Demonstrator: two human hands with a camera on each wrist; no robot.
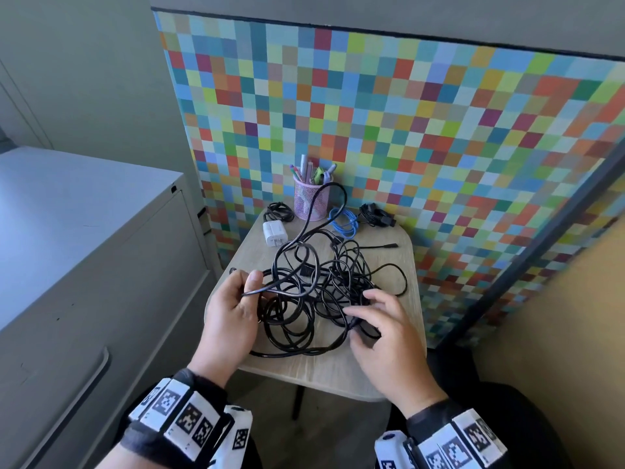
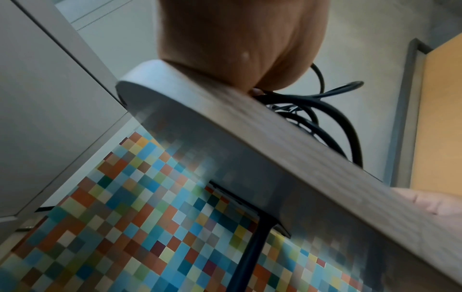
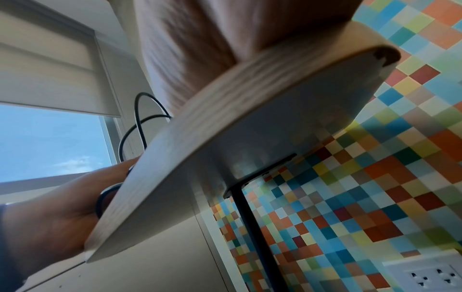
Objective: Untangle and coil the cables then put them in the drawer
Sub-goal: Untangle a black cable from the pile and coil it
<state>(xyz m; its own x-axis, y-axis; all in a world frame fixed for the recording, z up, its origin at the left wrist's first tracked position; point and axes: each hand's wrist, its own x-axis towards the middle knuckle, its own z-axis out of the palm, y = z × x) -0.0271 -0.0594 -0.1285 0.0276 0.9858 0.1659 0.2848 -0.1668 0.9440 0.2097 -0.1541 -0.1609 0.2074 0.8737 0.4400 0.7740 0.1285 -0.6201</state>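
Both our hands work the black tangle (image 1: 314,292) on the table (image 1: 324,370).
Our left hand (image 1: 233,319) pinches one strand; our right hand (image 1: 385,336), fingers loosely spread, touches the tangle's edge.

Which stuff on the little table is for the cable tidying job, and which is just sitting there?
For the job:
- tangled black cables, left hand pinching a strand
- right hand on the tangle
- blue cable
- two small black cable bundles
- drawer cabinet

Just lying about:
- pink pen cup
- white charger plug
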